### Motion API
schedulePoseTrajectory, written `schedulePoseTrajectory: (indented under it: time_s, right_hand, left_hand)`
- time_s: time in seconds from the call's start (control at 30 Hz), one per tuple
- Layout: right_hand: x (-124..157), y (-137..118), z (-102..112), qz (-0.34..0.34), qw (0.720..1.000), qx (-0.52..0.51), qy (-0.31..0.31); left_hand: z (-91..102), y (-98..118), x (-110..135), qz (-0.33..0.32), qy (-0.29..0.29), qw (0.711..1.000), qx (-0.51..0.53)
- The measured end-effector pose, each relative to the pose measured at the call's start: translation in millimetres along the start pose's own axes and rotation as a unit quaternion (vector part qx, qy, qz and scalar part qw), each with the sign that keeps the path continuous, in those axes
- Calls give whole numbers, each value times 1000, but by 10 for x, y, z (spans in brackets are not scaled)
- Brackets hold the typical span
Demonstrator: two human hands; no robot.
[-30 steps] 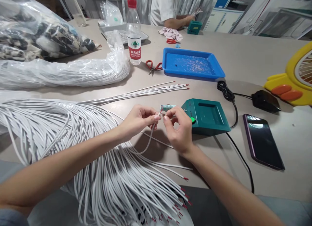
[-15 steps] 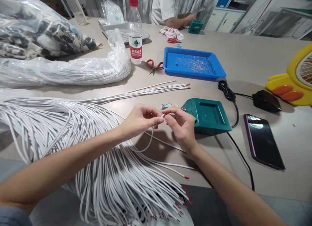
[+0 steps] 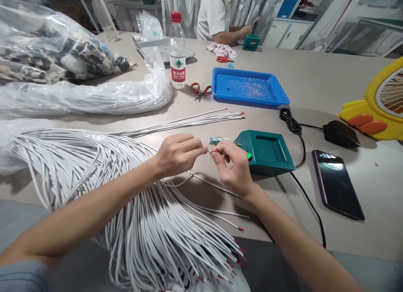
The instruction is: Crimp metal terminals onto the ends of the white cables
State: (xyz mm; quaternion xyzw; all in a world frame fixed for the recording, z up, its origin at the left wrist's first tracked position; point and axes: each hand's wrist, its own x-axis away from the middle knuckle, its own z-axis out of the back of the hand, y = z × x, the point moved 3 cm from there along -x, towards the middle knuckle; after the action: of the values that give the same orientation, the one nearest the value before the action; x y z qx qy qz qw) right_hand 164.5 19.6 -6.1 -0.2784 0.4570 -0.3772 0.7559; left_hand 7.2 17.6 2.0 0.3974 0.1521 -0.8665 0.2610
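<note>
Both hands meet in front of a green benchtop device. My left hand is closed, pinching a white cable close to its end. The fingertips of my right hand pinch at the very tip of the same cable, where the thin cores are mostly hidden. A large bundle of white cables spreads under my left forearm, many of their ends red. Behind my hands, several separate white cables lie with red tips pointing right.
A blue tray with small scraps lies beyond, near red-handled scissors and a water bottle. At right are a phone, a black adapter and a yellow fan. Bagged cables lie left. Another person sits opposite.
My left hand has rolled over so its back faces up, and its fingers have closed in. Both hands stay together at the cable's tip. The view has shifted slightly.
</note>
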Motion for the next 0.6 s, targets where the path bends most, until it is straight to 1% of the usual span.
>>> schedulePoseTrajectory:
  time_s: [0.03,0.07,0.1,0.13,0.17,0.2,0.23,0.27,0.3,0.33,0.37,0.4,0.43,0.47,0.5,0.53,0.57,0.6]
  right_hand:
    - [7,1,-20,-54,996,-70,-19]
    - [21,0,-55,-121,979,-158,-50]
    - [46,-11,-102,-190,944,-255,-88]
    - [79,-35,-152,-251,894,-347,-127]
    - [112,-71,-198,-298,839,-425,-162]
    - [142,-111,-233,-327,790,-482,-190]
    - [166,-145,-257,-342,756,-517,-211]
    - [179,-167,-268,-346,741,-532,-221]
    - [183,-174,-267,-340,747,-528,-218]
    - [175,-166,-251,-323,775,-504,-201]
    - [155,-147,-216,-293,823,-457,-166]
    - [128,-125,-160,-250,881,-387,-111]
    - [100,-112,-88,-194,934,-297,-45]
    - [78,-114,-15,-130,971,-198,20]
    - [63,-128,47,-63,990,-102,71]
    - [55,-146,91,-1,994,-19,105]
    - [50,-162,119,54,990,47,121]
    - [46,-173,133,101,983,99,121]
  left_hand:
    - [21,-14,5,-22,16,999,-16]
    - [45,-26,9,-41,30,998,-22]
    - [71,-33,13,-60,41,997,-19]
    - [95,-33,18,-81,51,995,-10]
    - [118,-29,24,-102,60,993,6]
    - [136,-22,29,-117,66,991,27]
    - [150,-15,28,-118,71,989,53]
    - [159,-11,20,-102,77,988,83]
    - [165,-12,3,-63,84,987,121]
    - [166,-22,-19,3,90,982,167]
    - [156,-38,-43,90,89,965,230]
    - [134,-52,-60,186,80,929,308]
    - [101,-54,-70,277,61,873,396]
    - [60,-39,-73,354,33,800,483]
    - [23,-11,-73,412,3,722,556]
    - [-4,20,-72,452,-23,650,610]
    - [-23,44,-68,481,-38,593,644]
    - [-37,57,-60,505,-46,552,662]
